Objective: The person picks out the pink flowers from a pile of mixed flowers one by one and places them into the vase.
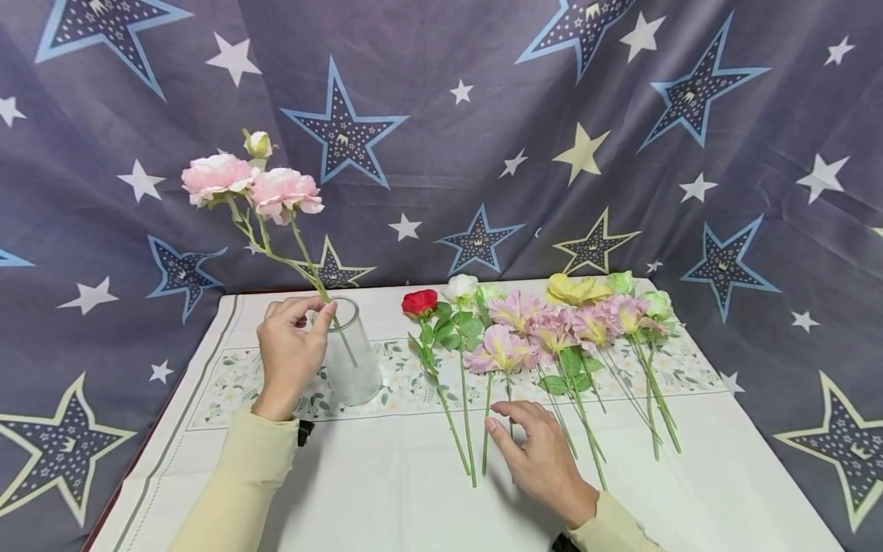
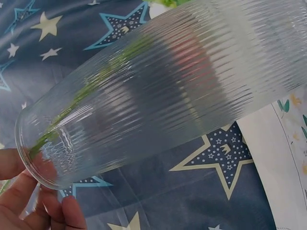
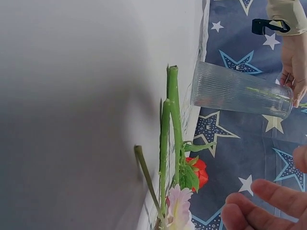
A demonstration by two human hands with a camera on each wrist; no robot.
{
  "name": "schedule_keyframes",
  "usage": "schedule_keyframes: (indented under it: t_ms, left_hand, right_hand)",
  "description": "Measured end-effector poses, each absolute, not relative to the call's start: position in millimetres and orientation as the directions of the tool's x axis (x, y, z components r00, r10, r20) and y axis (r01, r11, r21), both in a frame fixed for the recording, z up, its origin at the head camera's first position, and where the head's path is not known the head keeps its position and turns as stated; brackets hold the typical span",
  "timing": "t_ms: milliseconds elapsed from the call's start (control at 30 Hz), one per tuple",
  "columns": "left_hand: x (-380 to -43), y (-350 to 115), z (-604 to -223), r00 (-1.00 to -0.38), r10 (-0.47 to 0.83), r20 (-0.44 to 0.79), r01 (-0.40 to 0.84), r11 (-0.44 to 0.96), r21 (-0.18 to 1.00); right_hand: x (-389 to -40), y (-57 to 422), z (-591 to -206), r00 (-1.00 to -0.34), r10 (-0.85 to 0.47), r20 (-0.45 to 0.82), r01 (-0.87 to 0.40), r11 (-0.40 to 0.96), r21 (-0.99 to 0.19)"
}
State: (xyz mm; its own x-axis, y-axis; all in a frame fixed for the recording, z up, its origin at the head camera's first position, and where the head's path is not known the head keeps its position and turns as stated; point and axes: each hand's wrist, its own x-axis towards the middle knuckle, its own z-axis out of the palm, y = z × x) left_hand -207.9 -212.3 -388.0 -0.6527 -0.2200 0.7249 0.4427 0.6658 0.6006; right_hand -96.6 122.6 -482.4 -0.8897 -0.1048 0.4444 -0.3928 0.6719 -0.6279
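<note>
My left hand [image 1: 293, 359] pinches the green stem of a pink peony spray [image 1: 286, 192] at the mouth of a clear ribbed glass vase [image 1: 357, 372]. Two full blooms and a small bud top the spray, leaning left above the rim. Through the glass in the left wrist view, the lower stem [image 2: 91, 91] runs down inside. My right hand [image 1: 541, 458] hovers with relaxed fingers over the stem ends of several flowers on the table. Nearest to it is a pink-and-yellow flower [image 1: 502, 349]; the right wrist view shows those fingers [image 3: 259, 218] holding nothing.
Right of the vase lie a red rose [image 1: 419, 303], a white rose [image 1: 461, 288], more pink flowers [image 1: 553, 331], a yellow flower [image 1: 578, 290] and pale green ones [image 1: 658, 304]. A white tablecloth [image 1: 386, 483] covers the table. Behind hangs a starry curtain [image 1: 428, 146].
</note>
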Motion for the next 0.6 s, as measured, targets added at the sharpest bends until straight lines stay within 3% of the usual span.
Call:
schedule_keyframes:
  t_ms: [300,600]
  left_hand:
    - [-205,-212,-392,-0.72,-0.2,0.664,0.375,0.693,0.615]
    - [-196,-207,-401,-0.749,-0.328,0.576,0.238,0.678,0.696]
  right_hand:
    - [-97,122,-485,-0.887,-0.105,0.449,-0.399,0.663,-0.633]
    - [-97,123,-483,-0.891,-0.104,0.443,-0.391,0.672,-0.629]
